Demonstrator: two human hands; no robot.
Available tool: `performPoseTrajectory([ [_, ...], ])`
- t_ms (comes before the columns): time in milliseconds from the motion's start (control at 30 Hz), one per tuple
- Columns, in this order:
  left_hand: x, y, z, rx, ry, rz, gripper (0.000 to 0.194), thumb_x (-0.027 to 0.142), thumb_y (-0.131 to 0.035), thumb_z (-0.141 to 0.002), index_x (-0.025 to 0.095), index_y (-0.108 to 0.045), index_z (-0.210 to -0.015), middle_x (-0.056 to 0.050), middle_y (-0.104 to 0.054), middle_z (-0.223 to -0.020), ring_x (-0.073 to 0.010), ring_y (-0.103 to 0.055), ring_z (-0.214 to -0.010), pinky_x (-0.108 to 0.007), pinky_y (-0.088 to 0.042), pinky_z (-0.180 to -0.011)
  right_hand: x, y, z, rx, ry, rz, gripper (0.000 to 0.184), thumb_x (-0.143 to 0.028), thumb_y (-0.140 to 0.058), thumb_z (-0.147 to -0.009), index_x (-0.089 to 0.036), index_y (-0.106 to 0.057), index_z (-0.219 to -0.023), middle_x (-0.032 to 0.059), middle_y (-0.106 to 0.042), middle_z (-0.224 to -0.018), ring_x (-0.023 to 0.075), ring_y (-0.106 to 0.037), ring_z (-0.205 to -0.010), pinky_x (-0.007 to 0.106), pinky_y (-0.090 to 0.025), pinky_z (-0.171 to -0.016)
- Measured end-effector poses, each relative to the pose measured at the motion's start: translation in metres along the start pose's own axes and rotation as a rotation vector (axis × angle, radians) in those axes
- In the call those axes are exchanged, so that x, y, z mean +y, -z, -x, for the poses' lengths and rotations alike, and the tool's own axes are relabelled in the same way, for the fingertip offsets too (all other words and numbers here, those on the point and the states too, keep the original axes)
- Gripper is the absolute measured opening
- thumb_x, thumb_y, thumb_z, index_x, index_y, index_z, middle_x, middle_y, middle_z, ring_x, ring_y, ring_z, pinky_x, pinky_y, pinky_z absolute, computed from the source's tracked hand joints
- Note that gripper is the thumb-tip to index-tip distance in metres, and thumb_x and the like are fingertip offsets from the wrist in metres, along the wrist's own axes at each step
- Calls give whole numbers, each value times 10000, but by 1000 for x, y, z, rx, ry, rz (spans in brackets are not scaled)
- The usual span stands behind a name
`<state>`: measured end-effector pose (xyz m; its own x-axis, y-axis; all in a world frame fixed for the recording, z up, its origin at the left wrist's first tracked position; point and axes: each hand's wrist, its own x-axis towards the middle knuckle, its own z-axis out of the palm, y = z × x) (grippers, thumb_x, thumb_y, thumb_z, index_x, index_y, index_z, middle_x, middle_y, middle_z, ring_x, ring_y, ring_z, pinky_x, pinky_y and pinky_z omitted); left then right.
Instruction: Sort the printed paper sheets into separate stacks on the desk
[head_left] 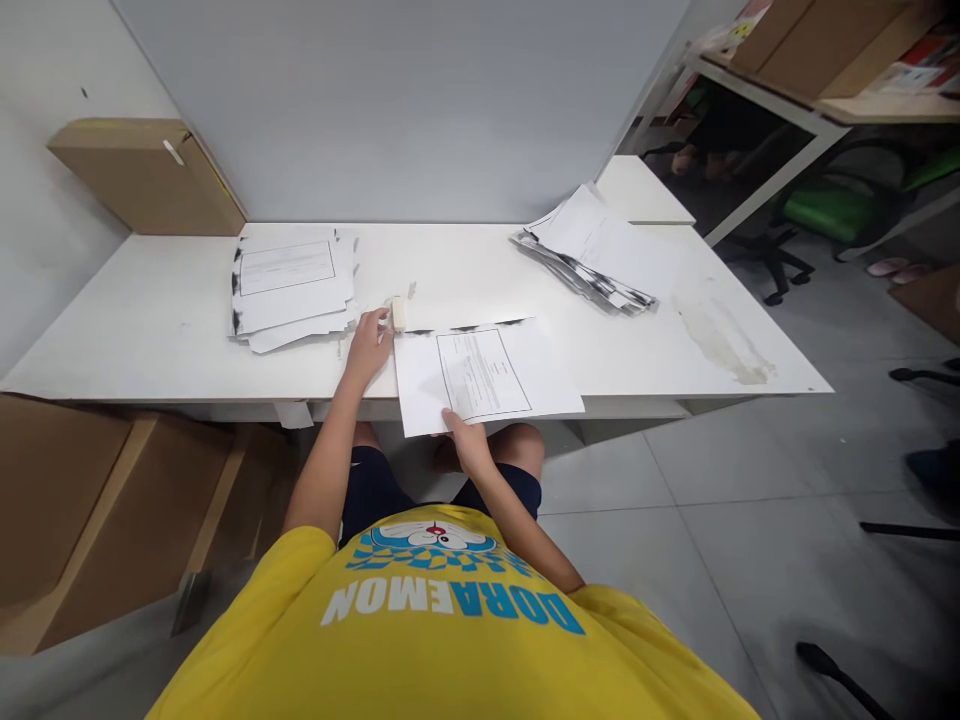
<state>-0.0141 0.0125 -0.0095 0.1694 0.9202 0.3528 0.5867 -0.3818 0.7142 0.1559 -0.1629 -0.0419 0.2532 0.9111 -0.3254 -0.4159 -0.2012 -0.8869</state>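
Just nearer to us than the small cream block [398, 314], and stretching off to its right, we have one printed sheet [495, 372] on the table [465, 270]. It is white, with a thin black rectangle framing rows of small print that we cannot read from here. Uneven black smudges run along the long edge on the block's side, while the opposite edge reaches out past the front of the table. A pale grey shadow falls across the left part of the frame, and the paper sits slightly askew.

Our right hand [466, 445], on the side of the sheet away from the block, pinches that overhanging edge, thumb on top and fingers below. Our left hand [368, 348] is immediately left of the block, its fingers loosely bent; we cannot tell whether they grip the block or merely lie against it.

Farther left of the block we see a stack of framed sheets [289, 285], loosely squared, with black blots down its left edge. Well to the right of the block and a little beyond it lies a fanned paper pile [581, 240], its edges heavily blackened. Beyond the block, a grey panel [405, 120] rises along the back of the table.
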Motion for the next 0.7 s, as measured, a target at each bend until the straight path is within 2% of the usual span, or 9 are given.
performPoseTrajectory([
  [133, 1, -1, 1, -59, -108, -99, 460, 176, -424, -931, 223, -554, -1369, -104, -513, -1433, -245, -519, -1269, -399, -423, -1083, -3, -4, -2, 2, 5, 40, 645, -406, -684, -698, -188, -589, -1298, 101, -652, -1275, 296, -657, -1065, 437, -641, -755],
  [233, 0, -2, 1, -98, -159, -180, 511, 106, -401, -898, 219, -585, -1361, -78, -506, -1486, -263, -483, -1331, -437, -374, -1144, -4, -4, -2, 3, 5, 51, 619, -404, -675, -708, -183, -597, -1281, 107, -650, -1272, 303, -653, -1083, 452, -640, -773],
  [433, -5, -4, 1, -135, -162, -247, 610, 30, -421, -813, 228, -592, -1365, -56, -506, -1502, -268, -532, -1297, -449, -422, -1112, -3, -1, 2, -18, 0, 4, 653, -418, -680, -703, -185, -579, -1305, 110, -630, -1316, 299, -659, -1061, 445, -643, -736],
  [600, -4, -4, -1, -151, -167, -302, 579, 35, -433, -830, 206, -594, -1359, -77, -502, -1503, -291, -544, -1282, -444, -446, -1071, -3, 0, 1, -8, -2, -12, 686, -405, -684, -694, -175, -565, -1329, 111, -629, -1321, 296, -653, -1075, 420, -644, -733],
  [700, 1, -1, -1, -207, -165, -382, 558, 60, -447, -852, 190, -567, -1382, -102, -474, -1524, -312, -560, -1256, -466, -455, -1045, -5, 0, 1, -18, -7, -24, 710, -400, -700, -685, -181, -557, -1345, 107, -640, -1305, 287, -660, -1034, 409, -643, -710],
])
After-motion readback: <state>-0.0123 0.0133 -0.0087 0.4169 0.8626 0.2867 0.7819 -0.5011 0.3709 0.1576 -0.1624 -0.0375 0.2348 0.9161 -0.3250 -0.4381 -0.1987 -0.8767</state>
